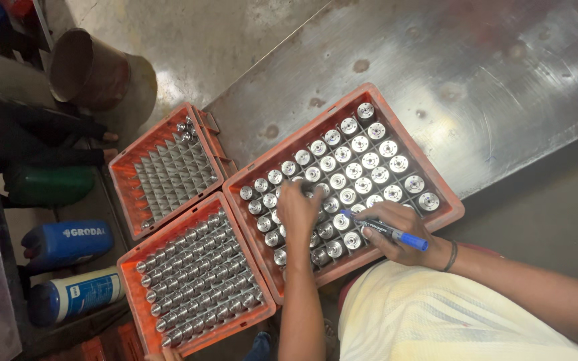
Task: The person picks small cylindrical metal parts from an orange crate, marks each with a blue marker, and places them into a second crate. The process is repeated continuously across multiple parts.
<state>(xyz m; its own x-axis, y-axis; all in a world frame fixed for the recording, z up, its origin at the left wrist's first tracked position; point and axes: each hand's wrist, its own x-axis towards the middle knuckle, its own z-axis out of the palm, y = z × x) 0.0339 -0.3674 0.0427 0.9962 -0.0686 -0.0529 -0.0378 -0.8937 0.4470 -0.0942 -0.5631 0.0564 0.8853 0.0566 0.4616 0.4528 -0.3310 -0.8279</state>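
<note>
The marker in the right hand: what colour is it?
Blue, with a dark middle section. The marker lies in the right hand, shown in the head view.

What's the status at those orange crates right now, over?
Left hand down on the metal cylinders in the big orange crate. Right hand gripping a blue marker at the crate's near edge. Nothing blocking either hand.

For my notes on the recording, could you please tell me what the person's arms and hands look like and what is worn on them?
Both forearms are bare, with no sleeves reaching them and no gloves. The left hand carries no ring or band that I can see. The right hand has a thin dark band round the wrist. A pale yellow ribbed garment covers the body below the arms.
</note>
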